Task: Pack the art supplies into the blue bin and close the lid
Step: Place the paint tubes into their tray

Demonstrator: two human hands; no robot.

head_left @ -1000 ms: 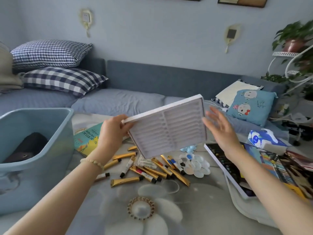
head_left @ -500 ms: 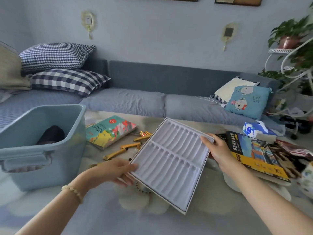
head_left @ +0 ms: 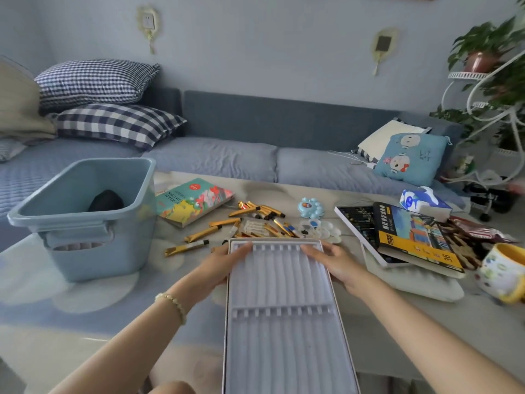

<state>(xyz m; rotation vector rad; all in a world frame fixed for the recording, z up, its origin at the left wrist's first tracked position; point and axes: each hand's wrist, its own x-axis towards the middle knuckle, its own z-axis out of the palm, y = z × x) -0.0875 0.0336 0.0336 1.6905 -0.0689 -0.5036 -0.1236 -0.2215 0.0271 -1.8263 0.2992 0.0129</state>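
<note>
An empty white slotted paint tray [head_left: 284,317] lies flat and lengthwise on the table in front of me. My left hand [head_left: 218,265] grips its far left edge and my right hand [head_left: 335,265] grips its far right edge. Just beyond it, several gold paint tubes [head_left: 244,223] lie scattered. The blue bin [head_left: 82,223] stands open at the left with a dark object [head_left: 105,201] inside; no lid is in view. A colourful book [head_left: 193,201] lies beside the bin. A white flower palette [head_left: 321,230] and a small blue palette [head_left: 311,207] sit behind the tubes.
At the right lie an open pastel set [head_left: 360,228] with its yellow-and-black box lid [head_left: 417,240] on a white pad, a tissue pack [head_left: 423,201] and a spotted yellow mug [head_left: 502,271]. A sofa with cushions runs behind the table; a plant stand [head_left: 494,95] is far right.
The tray was held up tilted, then turned face up and lowered. Now it lies flat and lengthwise on the table, with both hands at its far end.
</note>
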